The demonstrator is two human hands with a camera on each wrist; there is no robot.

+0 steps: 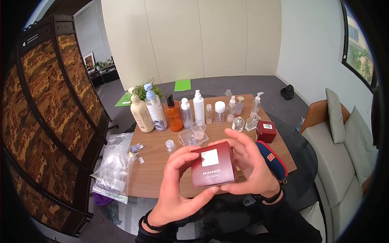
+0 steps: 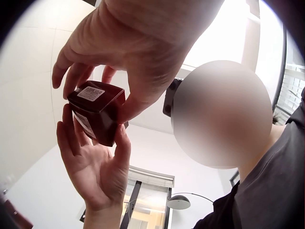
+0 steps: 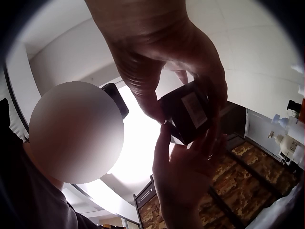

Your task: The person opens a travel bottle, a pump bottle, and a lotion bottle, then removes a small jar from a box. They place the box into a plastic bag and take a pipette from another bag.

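Note:
A dark red eye cream box is held up over the near side of the table, its lettered face with a pale square turned up to the head camera. My left hand grips its left side, fingers along the edge and thumb at the bottom edge. From the other side my right hand holds it, thumb at the lower corner and fingers behind the right edge. White labels show on other faces of the box in the left wrist view. The right wrist view shows the same box darkly, between both hands.
Pump and spray bottles, including an amber bottle, line the back of the wooden table. Behind my right hand are another red box and a navy zip case. Clear plastic bags lie at the left edge; a clear tray sits mid-table.

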